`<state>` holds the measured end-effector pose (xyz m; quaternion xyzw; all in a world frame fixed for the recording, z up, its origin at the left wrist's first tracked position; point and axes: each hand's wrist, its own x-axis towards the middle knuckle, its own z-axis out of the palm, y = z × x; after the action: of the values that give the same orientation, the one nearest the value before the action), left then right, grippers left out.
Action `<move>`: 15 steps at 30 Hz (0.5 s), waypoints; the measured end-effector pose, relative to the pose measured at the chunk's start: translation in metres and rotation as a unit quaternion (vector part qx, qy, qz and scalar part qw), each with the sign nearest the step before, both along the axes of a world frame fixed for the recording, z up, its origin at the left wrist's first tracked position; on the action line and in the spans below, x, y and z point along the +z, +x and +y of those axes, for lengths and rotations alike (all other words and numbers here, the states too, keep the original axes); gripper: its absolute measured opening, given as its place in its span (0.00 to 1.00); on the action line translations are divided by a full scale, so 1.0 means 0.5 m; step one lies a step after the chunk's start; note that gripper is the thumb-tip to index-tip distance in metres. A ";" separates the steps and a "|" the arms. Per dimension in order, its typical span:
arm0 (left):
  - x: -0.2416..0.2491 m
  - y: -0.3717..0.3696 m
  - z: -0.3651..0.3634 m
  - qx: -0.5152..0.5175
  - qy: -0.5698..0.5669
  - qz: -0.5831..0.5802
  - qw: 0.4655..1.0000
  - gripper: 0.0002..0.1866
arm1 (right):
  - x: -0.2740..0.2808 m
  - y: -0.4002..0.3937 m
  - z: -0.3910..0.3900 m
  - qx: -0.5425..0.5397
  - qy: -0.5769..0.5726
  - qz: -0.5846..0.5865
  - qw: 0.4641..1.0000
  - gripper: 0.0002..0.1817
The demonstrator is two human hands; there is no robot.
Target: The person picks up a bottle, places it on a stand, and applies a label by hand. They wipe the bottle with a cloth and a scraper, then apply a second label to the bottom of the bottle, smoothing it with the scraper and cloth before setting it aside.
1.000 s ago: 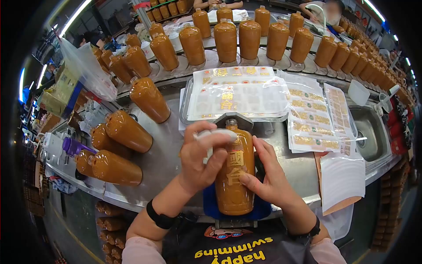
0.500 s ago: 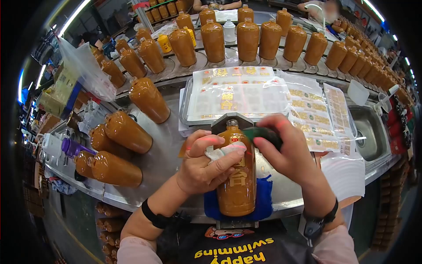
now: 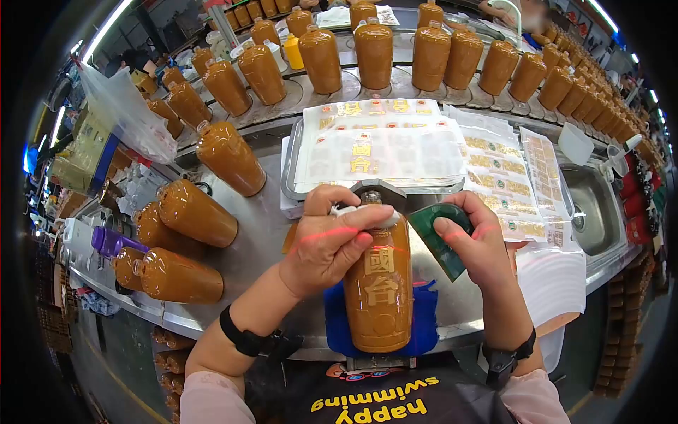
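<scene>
A brown glazed bottle [image 3: 380,321] with gold characters lies in front of me, neck pointing away, on a blue cloth [image 3: 425,318]. My left hand [image 3: 318,244] is closed on a small white cloth [image 3: 388,220] and rests over the bottle's upper part, hiding its shoulder. A red light line crosses the fingers and the bottle. To the right of the bottle, my right hand [image 3: 484,240] pinches a flat green scraper [image 3: 439,240] between thumb and fingers. The scraper is apart from the bottle.
Sheets of gold decals [image 3: 409,152] lie on a tray beyond the bottle. Several brown bottles [image 3: 229,159] stand or lean at left, near a purple bottle [image 3: 116,242]. A curved conveyor [image 3: 339,78] carries more bottles behind. A sink [image 3: 593,205] is at right.
My right hand has drawn the scraper back to the right, off the bottle. The left hand has shifted slightly up, uncovering the gold characters. Conveyor bottles have moved along.
</scene>
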<state>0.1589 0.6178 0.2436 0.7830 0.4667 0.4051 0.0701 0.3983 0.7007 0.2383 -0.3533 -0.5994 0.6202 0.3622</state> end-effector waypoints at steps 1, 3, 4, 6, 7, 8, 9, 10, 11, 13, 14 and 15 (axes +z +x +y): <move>0.003 0.002 -0.002 0.016 0.022 0.026 0.999 0.17 | -0.003 0.005 -0.003 0.000 0.014 0.008 1.000 0.11; 0.017 0.008 -0.015 0.047 0.068 0.079 0.993 0.18 | 0.000 0.006 -0.011 -0.007 0.025 0.020 0.999 0.12; 0.020 0.013 -0.027 0.047 0.079 0.123 0.988 0.19 | 0.002 0.005 -0.012 -0.010 0.031 0.027 0.999 0.12; 0.024 0.022 -0.048 0.038 0.089 0.187 0.978 0.21 | 0.009 0.006 -0.012 -0.013 0.042 0.021 0.999 0.12; 0.026 0.024 -0.055 0.032 0.086 0.208 0.974 0.21 | 0.013 0.005 -0.011 -0.013 0.047 0.018 0.999 0.13; 0.034 0.025 -0.057 0.030 0.079 0.221 0.971 0.22 | 0.017 0.004 -0.008 0.004 0.063 0.003 0.998 0.13; 0.033 0.027 -0.058 0.035 0.088 0.217 0.972 0.22 | 0.023 -0.001 -0.002 0.021 0.081 -0.010 0.996 0.13; 0.029 0.031 -0.058 0.041 0.096 0.214 0.971 0.22 | 0.031 -0.009 0.004 0.039 0.099 -0.022 0.994 0.13; 0.025 0.033 -0.059 0.046 0.105 0.211 0.971 0.22 | 0.040 -0.018 0.009 0.056 0.116 -0.037 0.991 0.13; 0.017 0.031 -0.071 0.056 0.115 0.203 0.971 0.21 | 0.058 -0.039 0.015 0.084 0.145 -0.071 0.983 0.13; 0.012 0.030 -0.077 0.060 0.118 0.198 0.971 0.21 | 0.065 -0.046 0.018 0.106 0.164 -0.059 0.979 0.13; 0.004 0.028 -0.084 0.071 0.113 0.181 0.974 0.21 | 0.065 -0.053 0.027 0.110 0.165 -0.083 0.977 0.13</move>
<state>0.1729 0.5759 0.2454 0.8111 0.4771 0.3106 -0.1340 0.3720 0.7145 0.2707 -0.2704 -0.7568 0.5174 0.2941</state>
